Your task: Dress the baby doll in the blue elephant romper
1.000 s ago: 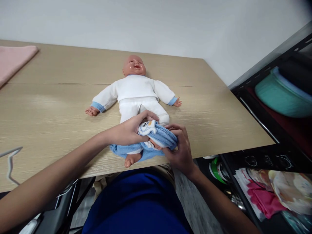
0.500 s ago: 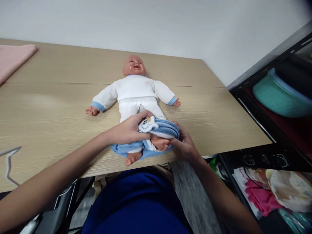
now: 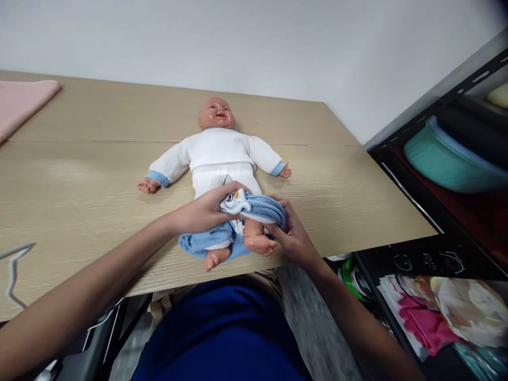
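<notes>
A baby doll (image 3: 220,145) in a white top and white trousers lies on its back, feet toward me. Blue-and-white terry pants (image 3: 264,209) with a bird-like face patch are bunched around its lower legs. My left hand (image 3: 210,211) is closed on the patch side of the bunched cloth. On the other side, the fingers of my right hand (image 3: 291,233) grip the same cloth. The doll's foot on my right (image 3: 262,244) pokes out below the bunched cuff. Its other foot (image 3: 216,258) rests at the table's front edge, with blue cloth around the ankle.
The wooden table (image 3: 99,174) meets a white wall. A folded pink cloth (image 3: 26,103) lies at the far left, and a white wire hanger (image 3: 14,270) at the near left. At right, a dark shelf holds a teal basin (image 3: 452,159) and a pink item (image 3: 426,323).
The bunched cloth has slid up the doll's leg on my right, baring more of the foot and ankle. Both hands stay on the cloth. The view has shifted slightly.
</notes>
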